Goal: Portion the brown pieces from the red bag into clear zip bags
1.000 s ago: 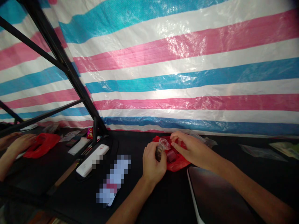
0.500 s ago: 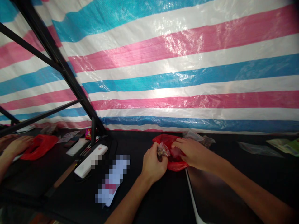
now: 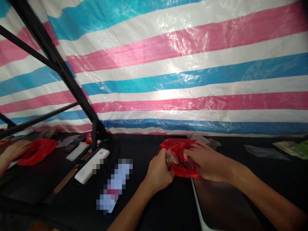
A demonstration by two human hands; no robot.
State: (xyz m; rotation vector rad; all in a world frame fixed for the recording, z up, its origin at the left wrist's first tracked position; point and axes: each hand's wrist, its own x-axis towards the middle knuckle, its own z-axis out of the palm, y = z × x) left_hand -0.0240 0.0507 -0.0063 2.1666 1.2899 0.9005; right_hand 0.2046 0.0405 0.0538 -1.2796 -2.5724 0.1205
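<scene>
The left hand's (image 3: 158,173) grip is clenched on a small clear zip bag (image 3: 171,158) of something brown, which sits at the mouth of a red plastic bag (image 3: 179,171). The right hand's (image 3: 208,162) grip closes over the red bag's near side. The red bag lies on the black surface (image 3: 137,144), just above a dark flat panel (image 3: 223,205), with a striped tarpaulin (image 3: 183,64) behind.

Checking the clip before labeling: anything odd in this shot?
At far left, a hand and red bag look duplicated: they echo the left hand, right hand and red plastic bag at centre, probably a mirror reflection, not a co-worker.
</scene>
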